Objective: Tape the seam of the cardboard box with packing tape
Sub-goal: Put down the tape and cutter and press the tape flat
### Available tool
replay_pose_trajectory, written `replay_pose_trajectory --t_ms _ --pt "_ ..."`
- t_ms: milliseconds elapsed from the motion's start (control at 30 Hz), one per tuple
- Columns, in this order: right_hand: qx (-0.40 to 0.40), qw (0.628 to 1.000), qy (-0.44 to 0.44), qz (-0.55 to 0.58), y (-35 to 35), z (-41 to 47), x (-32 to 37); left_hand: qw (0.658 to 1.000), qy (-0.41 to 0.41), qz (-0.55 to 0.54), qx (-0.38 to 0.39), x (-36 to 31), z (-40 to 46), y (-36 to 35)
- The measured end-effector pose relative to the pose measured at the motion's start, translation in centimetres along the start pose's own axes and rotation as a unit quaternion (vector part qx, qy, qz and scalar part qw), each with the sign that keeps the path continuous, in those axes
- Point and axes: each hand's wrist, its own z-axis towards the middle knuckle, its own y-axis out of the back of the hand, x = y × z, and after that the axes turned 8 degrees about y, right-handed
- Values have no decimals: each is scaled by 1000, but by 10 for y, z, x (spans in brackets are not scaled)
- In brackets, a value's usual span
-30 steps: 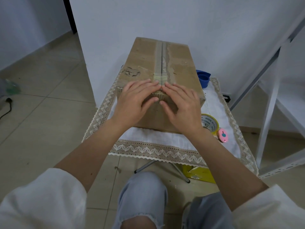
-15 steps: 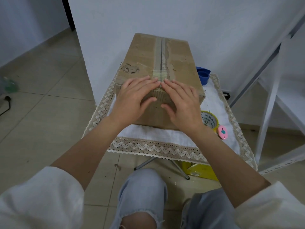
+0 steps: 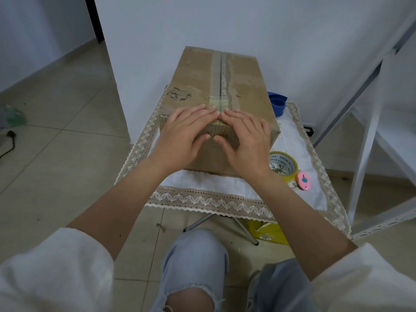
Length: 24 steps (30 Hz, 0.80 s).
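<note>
A brown cardboard box (image 3: 198, 75) stands on a small table with a lace-edged cloth (image 3: 211, 201). Its centre seam (image 3: 221, 73) runs away from me, with a short piece of clear tape (image 3: 217, 102) at the near end. My left hand (image 3: 182, 136) and my right hand (image 3: 245, 140) lie flat over the box's near top edge, fingertips meeting at the seam, thumbs on the front face. They press the tape down. A roll of packing tape (image 3: 284, 164) lies on the cloth right of the box.
A pink cutter (image 3: 304, 181) lies beside the roll. A blue cup (image 3: 278, 103) stands behind the box's right side. A white metal frame (image 3: 364, 140) rises on the right. A yellow packet (image 3: 270, 230) lies under the table. My knees are below.
Both hands stay on the box's near edge, with the thumbs drawn a little closer together. The view has shifted slightly.
</note>
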Motion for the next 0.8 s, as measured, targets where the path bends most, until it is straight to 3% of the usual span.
replay_pose_trajectory --t_ms 600,800 --pt "77 996 25 -27 5 -2 -5 1000 4 -5 -2 -1 0 0" --pt "10 999 -34 9 -1 3 9 1000 4 -15 7 0 0 1"
